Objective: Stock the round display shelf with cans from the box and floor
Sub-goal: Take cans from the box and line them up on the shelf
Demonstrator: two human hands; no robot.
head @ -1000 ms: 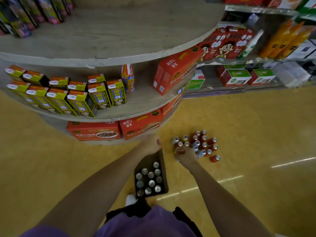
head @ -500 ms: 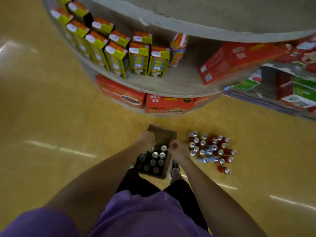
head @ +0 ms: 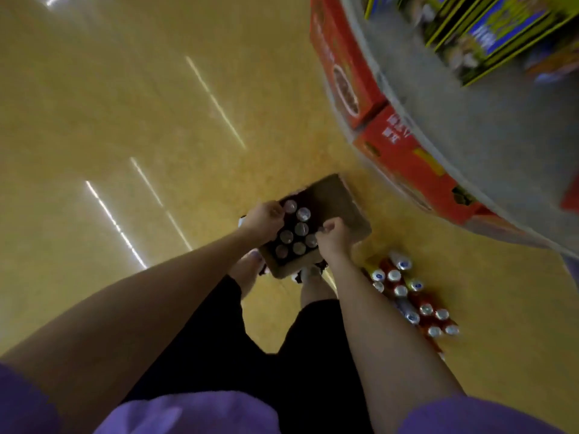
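A brown cardboard box with several silver-topped cans in it is held between my hands, in front of my legs. My left hand grips its left rim. My right hand grips its right rim, fingers curled over the edge. A cluster of red and white cans stands on the yellow floor to the right of my right forearm. The round display shelf curves across the upper right, blurred.
Red cartons line the shelf's bottom tier, close to the box. Yellow-green and blue cartons stand on the tier above. My feet are under the box. Yellow floor spreads to the left.
My right hand left the floor cans and took the box's right rim. The view swung left and tilted, so the shelf now sits at the upper right. The box sits higher.
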